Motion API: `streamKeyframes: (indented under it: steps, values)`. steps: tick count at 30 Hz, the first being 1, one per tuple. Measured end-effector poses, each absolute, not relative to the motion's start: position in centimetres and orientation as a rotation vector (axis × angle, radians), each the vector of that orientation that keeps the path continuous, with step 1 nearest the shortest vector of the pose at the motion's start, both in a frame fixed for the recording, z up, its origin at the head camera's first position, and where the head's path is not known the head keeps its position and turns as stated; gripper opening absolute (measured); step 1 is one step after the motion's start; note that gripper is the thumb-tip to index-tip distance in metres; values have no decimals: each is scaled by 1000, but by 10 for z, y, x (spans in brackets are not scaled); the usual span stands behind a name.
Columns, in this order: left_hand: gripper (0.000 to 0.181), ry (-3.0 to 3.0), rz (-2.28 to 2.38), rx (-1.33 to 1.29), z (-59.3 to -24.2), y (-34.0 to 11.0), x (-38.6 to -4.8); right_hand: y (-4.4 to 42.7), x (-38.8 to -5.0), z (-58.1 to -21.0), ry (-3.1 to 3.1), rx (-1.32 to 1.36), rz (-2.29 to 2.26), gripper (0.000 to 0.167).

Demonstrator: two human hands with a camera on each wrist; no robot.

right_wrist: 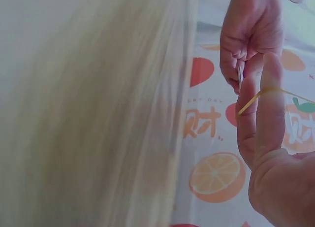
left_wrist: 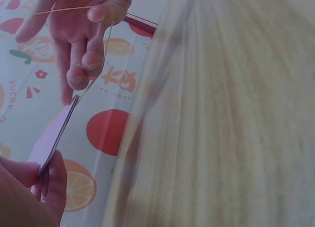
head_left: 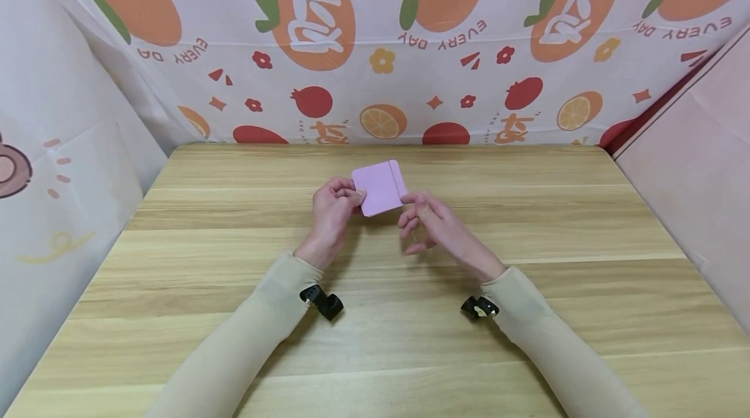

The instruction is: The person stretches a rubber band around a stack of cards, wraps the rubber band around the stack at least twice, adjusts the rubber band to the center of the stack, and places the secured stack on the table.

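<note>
My left hand (head_left: 331, 216) pinches the left edge of a thin lilac square pad (head_left: 375, 189), thumb on top and fingers beneath. The pad is tilted above the table, with a thin line running near its right edge. My right hand (head_left: 442, 226) is at the pad's lower right corner, and its forefinger touches that corner. A thin yellow rubber band (left_wrist: 64, 10) is stretched across the right hand's fingers in the left wrist view, one strand running down to the pad. In the right wrist view the band (right_wrist: 290, 93) crosses two extended fingers. Its path behind the pad is hidden.
A wooden table (head_left: 375, 340) lies under both hands. Behind it hangs a white curtain (head_left: 357, 86) printed with fruit, and pale cloth hangs at both sides. Each sleeve cuff carries a small black wrist device (head_left: 322, 302).
</note>
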State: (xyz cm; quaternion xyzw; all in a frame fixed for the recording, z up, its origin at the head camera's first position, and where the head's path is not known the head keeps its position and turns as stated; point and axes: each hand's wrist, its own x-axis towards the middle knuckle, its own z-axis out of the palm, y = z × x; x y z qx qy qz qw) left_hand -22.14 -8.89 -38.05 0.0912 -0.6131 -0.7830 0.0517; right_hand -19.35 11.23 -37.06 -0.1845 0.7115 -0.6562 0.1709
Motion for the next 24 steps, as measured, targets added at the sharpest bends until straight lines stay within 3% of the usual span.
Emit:
streamKeyframes:
  steps: [6, 15, 24]
  values:
    - [14, -1841, -2387, 310, -379, -91, -223, 117, -198, -373, 1740, -404, -1986, 68]
    - [15, -1782, -2481, 183, -377, -93, -223, 125, -207, -384, 1340, -235, -2130, 75]
    - [15, -1980, -2405, -204, -376, -101, -226, 131, -212, -387, 1256, -120, -2226, 55]
